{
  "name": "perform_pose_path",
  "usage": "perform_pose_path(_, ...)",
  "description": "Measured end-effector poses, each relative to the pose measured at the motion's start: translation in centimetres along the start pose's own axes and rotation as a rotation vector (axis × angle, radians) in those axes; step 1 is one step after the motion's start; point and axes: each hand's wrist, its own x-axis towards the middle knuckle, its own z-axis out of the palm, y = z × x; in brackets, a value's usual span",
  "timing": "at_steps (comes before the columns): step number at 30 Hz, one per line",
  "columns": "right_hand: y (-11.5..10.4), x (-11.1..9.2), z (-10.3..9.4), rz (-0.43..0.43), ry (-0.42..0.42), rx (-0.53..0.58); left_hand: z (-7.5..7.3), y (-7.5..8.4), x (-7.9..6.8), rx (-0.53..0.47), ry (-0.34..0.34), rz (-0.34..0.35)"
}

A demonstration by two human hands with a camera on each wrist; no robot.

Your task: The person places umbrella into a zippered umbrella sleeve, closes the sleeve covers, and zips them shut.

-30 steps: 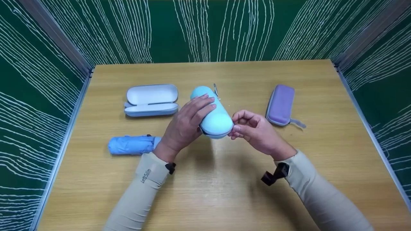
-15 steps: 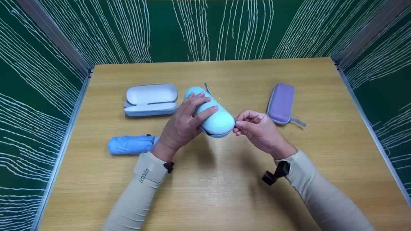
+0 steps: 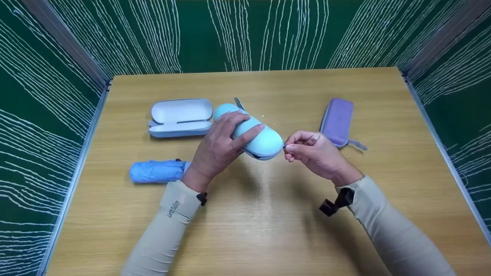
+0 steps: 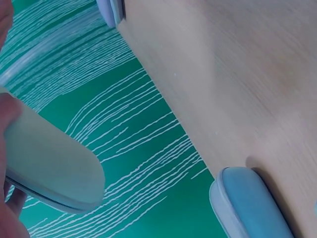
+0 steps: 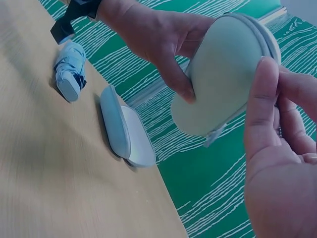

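My left hand (image 3: 220, 147) grips a light turquoise zip case (image 3: 264, 142) from above, its fingers spread over the rounded lid. The case is held up over the table, tilted, with a small strap loop (image 3: 238, 103) sticking out at its far end. My right hand (image 3: 312, 153) pinches the small zipper pull (image 3: 285, 146) at the near right end between thumb and forefinger. In the right wrist view the zipper seam runs round the edge of the case (image 5: 223, 74), right at the right thumb (image 5: 265, 89). A narrow dark gap shows along the seam in the left wrist view.
An open hard glasses case (image 3: 180, 117) with a pale lining lies behind the left hand. A folded blue umbrella (image 3: 157, 171) lies beside the left wrist. At the right, a purple zip case (image 3: 337, 122) with a strap rests on the wooden table (image 3: 253, 237). Green walls stand around.
The turquoise case has turned, its far end swinging left. The right hand has shifted right and slightly up with the zipper pull, and the case's near end has followed a little.
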Motion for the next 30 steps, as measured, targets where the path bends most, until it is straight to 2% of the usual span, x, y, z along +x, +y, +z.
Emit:
perform_pose_path(6,-0.6,-0.2,-0.4,0.045,0.033,-0.039,0.0,0.4,0.3,0.087,-0.012,-0.014)
perform_pose_path(13,-0.7,-0.3,-0.5,0.066,0.034,-0.121,0.3,1.2,0.6,0.199,-0.093,-0.087)
perform_pose_path(23,-0.1,-0.3,0.4,0.054,0.255,-0.264,0.7,3.0,1.7,0.381,-0.196,-0.186)
perform_pose_path(30,0.7,-0.3,0.7,0.048,0.297,-0.293,1.0,3.6,1.8,0.49,-0.244,-0.192)
